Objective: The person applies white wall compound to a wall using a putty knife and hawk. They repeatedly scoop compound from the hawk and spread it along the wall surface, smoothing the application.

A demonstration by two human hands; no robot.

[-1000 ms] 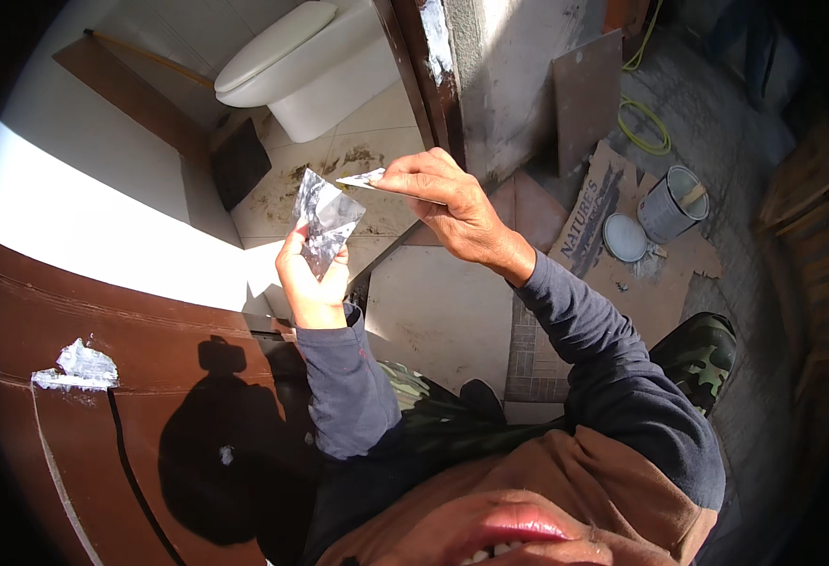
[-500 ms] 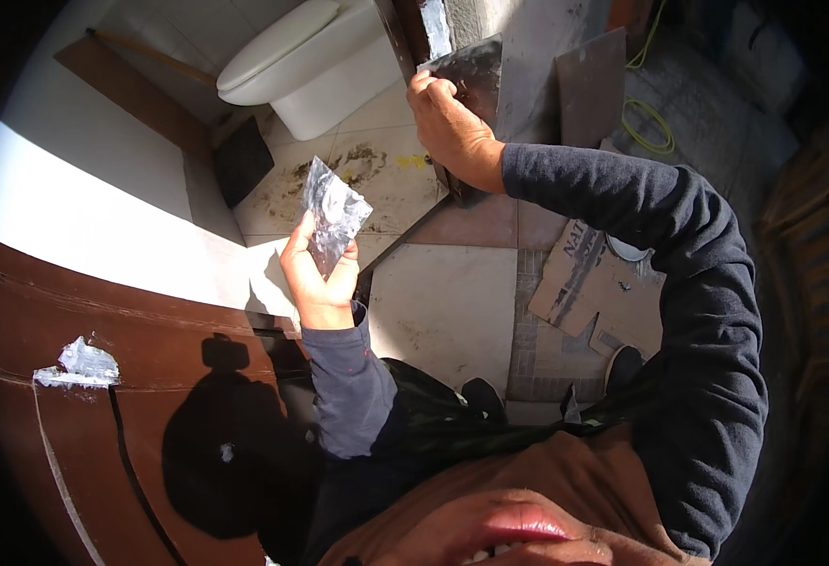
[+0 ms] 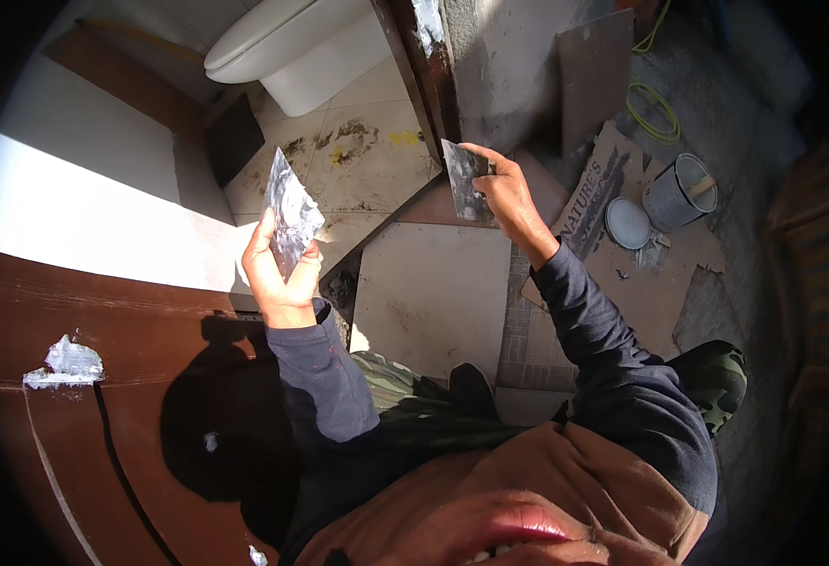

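My left hand grips a thin metal plate by its lower end. Pale grey putty is smeared over the plate's face, and one corner points up. My right hand is closed on a flat scraper plate, dark and smudged, held apart from any surface. Just beyond it rises the brown door frame, with a whitish patch of putty near its top. At the left, the brown door panel bears another putty patch beside a dark line.
A white toilet stands beyond the doorway on stained tiles. To the right, cardboard carries an open can with a stick in it and a round lid. A grey-brown board leans near a yellow-green hose.
My right hand has come down and back from the door frame, still holding the scraper plate. My left hand with the putty plate has shifted slightly left. The can is now visible.
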